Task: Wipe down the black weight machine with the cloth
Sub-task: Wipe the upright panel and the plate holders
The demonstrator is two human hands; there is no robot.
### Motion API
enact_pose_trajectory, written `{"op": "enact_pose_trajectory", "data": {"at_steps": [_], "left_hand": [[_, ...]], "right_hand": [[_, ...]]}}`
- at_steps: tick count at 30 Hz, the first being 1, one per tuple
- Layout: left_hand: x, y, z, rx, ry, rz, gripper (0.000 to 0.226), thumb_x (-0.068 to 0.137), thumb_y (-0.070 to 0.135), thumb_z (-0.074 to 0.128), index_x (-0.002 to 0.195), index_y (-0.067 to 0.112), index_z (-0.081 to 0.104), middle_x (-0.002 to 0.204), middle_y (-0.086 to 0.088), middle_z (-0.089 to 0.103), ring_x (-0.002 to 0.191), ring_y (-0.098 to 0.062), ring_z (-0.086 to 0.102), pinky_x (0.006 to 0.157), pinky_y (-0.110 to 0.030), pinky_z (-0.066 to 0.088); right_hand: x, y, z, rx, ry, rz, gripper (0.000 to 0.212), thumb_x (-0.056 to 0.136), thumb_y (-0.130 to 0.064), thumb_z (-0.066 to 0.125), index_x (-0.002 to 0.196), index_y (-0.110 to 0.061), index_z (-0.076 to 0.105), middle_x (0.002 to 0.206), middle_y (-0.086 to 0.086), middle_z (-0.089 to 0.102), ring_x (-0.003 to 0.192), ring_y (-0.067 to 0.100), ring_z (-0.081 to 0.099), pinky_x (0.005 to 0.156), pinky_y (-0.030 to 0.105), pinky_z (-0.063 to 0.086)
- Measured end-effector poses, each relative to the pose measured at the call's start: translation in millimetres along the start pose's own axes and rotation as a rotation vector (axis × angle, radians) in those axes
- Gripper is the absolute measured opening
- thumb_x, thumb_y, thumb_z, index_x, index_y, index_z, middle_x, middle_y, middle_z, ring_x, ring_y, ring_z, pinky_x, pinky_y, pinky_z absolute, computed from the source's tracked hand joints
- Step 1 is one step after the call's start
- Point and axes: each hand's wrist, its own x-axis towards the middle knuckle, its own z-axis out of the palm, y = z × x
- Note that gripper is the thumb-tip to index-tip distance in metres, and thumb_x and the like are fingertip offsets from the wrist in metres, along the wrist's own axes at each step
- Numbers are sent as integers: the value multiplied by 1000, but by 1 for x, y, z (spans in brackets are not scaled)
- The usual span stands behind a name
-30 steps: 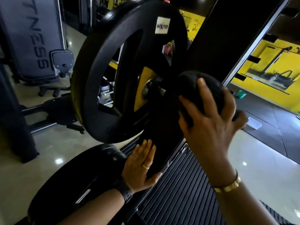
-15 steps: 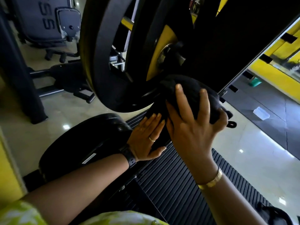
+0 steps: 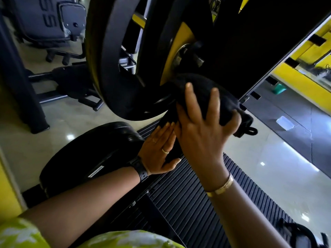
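Two hands show: one left hand (image 3: pixel 159 151) and one right hand (image 3: pixel 202 133). There is one black cloth (image 3: pixel 200 83), one mounted weight plate (image 3: pixel 105 56) and one lower black disc (image 3: pixel 93 147). Two rings (image 3: pixel 165 150), one black wrist strap (image 3: pixel 140 167), one gold bangle (image 3: pixel 222 187). One green object (image 3: pixel 279 88) lies on the floor.

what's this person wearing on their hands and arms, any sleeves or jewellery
The left hand has a gold ring on one finger, and a black watch strap circles that wrist. The right hand shows no ring; a gold bangle sits at its wrist. Both forearms are bare. A green sleeve with a pale pattern shows at the bottom edge.
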Motion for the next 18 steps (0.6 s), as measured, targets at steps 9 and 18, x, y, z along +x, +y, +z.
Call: {"op": "enact_pose_trajectory", "data": {"at_steps": [9, 18], "left_hand": [[-42, 5, -2, 15, -30, 11, 64, 105, 45, 20, 155, 13, -1, 164, -2, -4, 150, -17, 4, 122, -35, 8], [-55, 3, 5, 9, 36, -75, 67, 102, 52, 16, 156, 16, -2, 164, -2, -3, 150, -18, 5, 122, -38, 9]], "right_hand": [[-33, 24, -15, 204, -98, 108, 39, 87, -48, 57, 125, -40, 59, 150, -10, 29, 136, 32, 21, 94, 55, 30], [-23, -33, 7, -14, -20, 19, 39, 87, -41, 58, 124, -30, 62, 148, -7, 39, 131, 31, 36, 93, 49, 31]]}}
